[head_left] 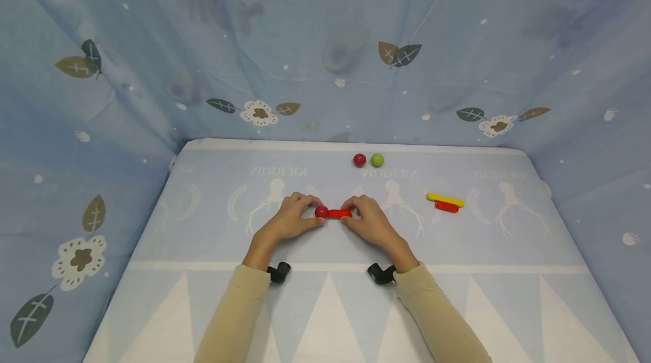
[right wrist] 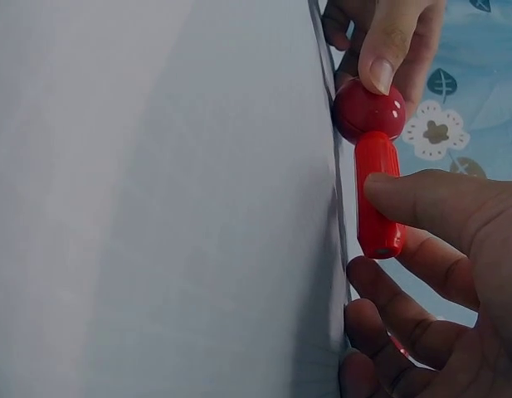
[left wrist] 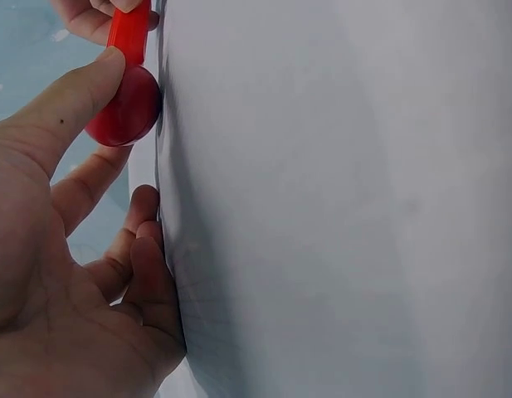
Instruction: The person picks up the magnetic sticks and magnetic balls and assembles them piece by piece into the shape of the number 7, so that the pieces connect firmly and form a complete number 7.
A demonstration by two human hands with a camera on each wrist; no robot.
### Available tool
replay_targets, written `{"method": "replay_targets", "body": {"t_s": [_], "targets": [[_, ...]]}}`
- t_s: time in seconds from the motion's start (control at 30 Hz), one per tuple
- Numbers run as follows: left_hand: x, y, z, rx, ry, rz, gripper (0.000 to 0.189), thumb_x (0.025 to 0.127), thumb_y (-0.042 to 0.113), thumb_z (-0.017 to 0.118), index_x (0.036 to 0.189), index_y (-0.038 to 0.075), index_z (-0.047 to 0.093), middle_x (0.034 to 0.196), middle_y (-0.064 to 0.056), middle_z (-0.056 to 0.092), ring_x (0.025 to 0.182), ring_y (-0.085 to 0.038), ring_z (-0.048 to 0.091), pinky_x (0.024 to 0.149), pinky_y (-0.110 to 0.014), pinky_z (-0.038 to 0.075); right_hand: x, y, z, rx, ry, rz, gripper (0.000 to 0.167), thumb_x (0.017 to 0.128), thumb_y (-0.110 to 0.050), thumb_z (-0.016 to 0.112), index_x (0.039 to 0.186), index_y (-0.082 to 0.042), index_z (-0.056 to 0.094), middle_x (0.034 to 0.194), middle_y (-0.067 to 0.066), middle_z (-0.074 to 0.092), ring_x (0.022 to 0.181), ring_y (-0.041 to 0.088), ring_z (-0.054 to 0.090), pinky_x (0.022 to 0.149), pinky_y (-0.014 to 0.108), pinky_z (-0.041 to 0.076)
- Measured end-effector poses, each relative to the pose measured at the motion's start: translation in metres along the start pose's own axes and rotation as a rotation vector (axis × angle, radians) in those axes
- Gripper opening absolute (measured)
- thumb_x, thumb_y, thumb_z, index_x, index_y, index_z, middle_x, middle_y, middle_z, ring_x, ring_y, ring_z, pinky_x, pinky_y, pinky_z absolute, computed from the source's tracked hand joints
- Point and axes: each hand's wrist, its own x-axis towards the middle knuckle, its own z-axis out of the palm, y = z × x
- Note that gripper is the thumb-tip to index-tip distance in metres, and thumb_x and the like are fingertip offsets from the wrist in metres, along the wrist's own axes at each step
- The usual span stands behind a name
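Note:
In the middle of the table, my left hand (head_left: 293,217) pinches a dark red ball (head_left: 321,212) between thumb and forefinger. My right hand (head_left: 372,220) pinches a short red rod (head_left: 338,214) by its right part. The rod's left end meets the ball, so the two lie in one line close over the tabletop. In the right wrist view the red rod (right wrist: 377,195) stands end-on against the red ball (right wrist: 369,110), its near end showing past the thumb. The left wrist view shows the thumb resting on the ball (left wrist: 127,108).
Toward the back edge sit another red ball (head_left: 359,160) and a green ball (head_left: 377,159), side by side. To the right lie a yellow rod (head_left: 445,199) and a second red rod (head_left: 446,206). A blue patterned cloth (head_left: 325,69) hangs behind the table (head_left: 203,289).

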Motion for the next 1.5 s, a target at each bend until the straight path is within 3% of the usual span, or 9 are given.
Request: {"method": "replay_targets", "body": {"t_s": [0.5, 0.63, 0.87, 1.1, 1.5], "targets": [[-0.001, -0.002, -0.001, 0.006, -0.007, 0.009, 0.04, 0.088, 0.044, 0.076, 0.121, 0.025, 0.064, 0.124, -0.006, 0.05, 0.117, -0.028, 0.041, 0.095, -0.052, 0.042, -0.001, 0.002, -0.006, 0.071, 0.009, 0.021, 0.017, 0.093, -0.019, 0.074, 0.108, -0.013, 0.071, 0.099, 0.0, 0.061, 0.086, 0.018, 0.054, 0.075, 0.033, 0.047], [-0.001, -0.001, -0.001, 0.005, -0.003, 0.008, 0.041, 0.088, 0.046, 0.076, 0.121, 0.025, 0.064, 0.124, -0.006, 0.05, 0.117, -0.028, 0.041, 0.095, -0.053, 0.043, 0.002, 0.01, -0.014, 0.12, 0.094, 0.038, 0.017, 0.094, -0.018, 0.071, 0.11, -0.011, 0.069, 0.105, 0.003, 0.063, 0.089, 0.019, 0.058, 0.077, 0.035, 0.049], [-0.001, 0.0, -0.001, -0.009, -0.015, 0.013, 0.04, 0.088, 0.045, 0.076, 0.121, 0.025, 0.065, 0.124, -0.005, 0.049, 0.118, -0.027, 0.04, 0.096, -0.052, 0.041, 0.016, 0.025, -0.036, 0.178, 0.322, 0.084, 0.02, 0.096, -0.015, 0.068, 0.114, -0.006, 0.066, 0.11, 0.012, 0.063, 0.096, 0.028, 0.058, 0.084, 0.042, 0.048], [0.0, -0.001, 0.0, -0.005, -0.017, 0.005, 0.038, 0.088, 0.044, 0.076, 0.119, 0.026, 0.064, 0.124, -0.004, 0.049, 0.118, -0.026, 0.039, 0.096, -0.051, 0.041, 0.037, 0.039, -0.057, 0.235, 0.481, 0.205, 0.032, 0.097, -0.018, 0.066, 0.125, -0.003, 0.061, 0.116, 0.016, 0.059, 0.103, 0.032, 0.055, 0.09, 0.045, 0.044], [-0.001, -0.003, -0.001, 0.003, -0.023, 0.004, 0.04, 0.089, 0.044, 0.076, 0.121, 0.026, 0.063, 0.127, -0.004, 0.049, 0.118, -0.026, 0.039, 0.097, -0.051, 0.041, 0.068, 0.064, -0.057, 0.272, 0.437, 0.3, 0.047, 0.096, -0.018, 0.067, 0.138, -0.004, 0.051, 0.122, 0.023, 0.055, 0.115, 0.037, 0.052, 0.097, 0.049, 0.042]]}}
